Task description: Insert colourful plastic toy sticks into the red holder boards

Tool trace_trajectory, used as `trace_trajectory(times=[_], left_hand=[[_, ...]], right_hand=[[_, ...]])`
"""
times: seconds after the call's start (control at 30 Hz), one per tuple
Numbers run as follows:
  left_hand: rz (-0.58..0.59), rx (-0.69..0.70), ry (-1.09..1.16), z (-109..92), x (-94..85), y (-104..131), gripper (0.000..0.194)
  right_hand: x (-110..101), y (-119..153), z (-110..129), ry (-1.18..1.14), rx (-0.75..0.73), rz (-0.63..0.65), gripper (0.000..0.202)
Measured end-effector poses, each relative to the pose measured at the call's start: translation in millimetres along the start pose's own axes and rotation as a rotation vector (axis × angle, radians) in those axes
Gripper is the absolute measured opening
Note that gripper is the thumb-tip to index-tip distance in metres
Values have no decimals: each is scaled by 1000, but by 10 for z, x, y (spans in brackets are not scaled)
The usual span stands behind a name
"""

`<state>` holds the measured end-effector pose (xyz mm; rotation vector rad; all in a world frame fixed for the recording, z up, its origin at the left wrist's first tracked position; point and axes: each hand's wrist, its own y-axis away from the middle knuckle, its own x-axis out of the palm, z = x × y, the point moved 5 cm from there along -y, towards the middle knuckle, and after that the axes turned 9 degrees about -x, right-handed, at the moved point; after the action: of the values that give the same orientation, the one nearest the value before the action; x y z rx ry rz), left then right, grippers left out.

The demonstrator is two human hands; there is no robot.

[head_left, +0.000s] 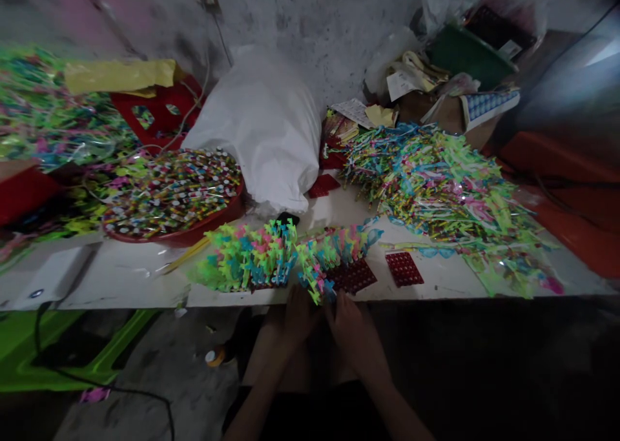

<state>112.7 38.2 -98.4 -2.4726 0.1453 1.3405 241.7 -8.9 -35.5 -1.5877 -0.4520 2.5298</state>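
My left hand (297,315) is at the table's front edge, its fingers curled and partly hidden under small plastic figures. Close beside it, my right hand (347,321) has its fingers drawn together by a small blue-and-pink piece; what lies in either grip is too dark to make out. Just above the hands is a small cluster of green, pink and blue plastic figures (314,270). A larger block of similar figures (256,254) stands upright to the left. Behind the right hand lies a dark red perforated plate (356,276).
A second red perforated plate (404,268) lies rightward. A big heap of colourful wrapped sticks (436,176) covers the table's right. A red basin (194,235) of beaded sticks, a white sack (271,118) and a white box (58,276) stand left and behind. A green stool (126,344) is below.
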Motion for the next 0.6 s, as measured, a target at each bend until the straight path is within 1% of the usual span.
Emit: trace_trajectory(times=[0.13, 0.23, 0.43, 0.6], left_hand=[[-16, -14, -3, 1, 3, -5, 51], [-23, -17, 16, -7, -9, -11, 54], [-7, 9, 34, -82, -77, -21, 53], [-21, -17, 33, -69, -84, -30, 51]], right_hand=[[-9, -27, 24, 49, -12, 2, 19], [6, -31, 19, 34, -27, 10, 20], [-25, -23, -10, -11, 14, 7, 17], [-114, -46, 2, -120, 77, -16, 18]])
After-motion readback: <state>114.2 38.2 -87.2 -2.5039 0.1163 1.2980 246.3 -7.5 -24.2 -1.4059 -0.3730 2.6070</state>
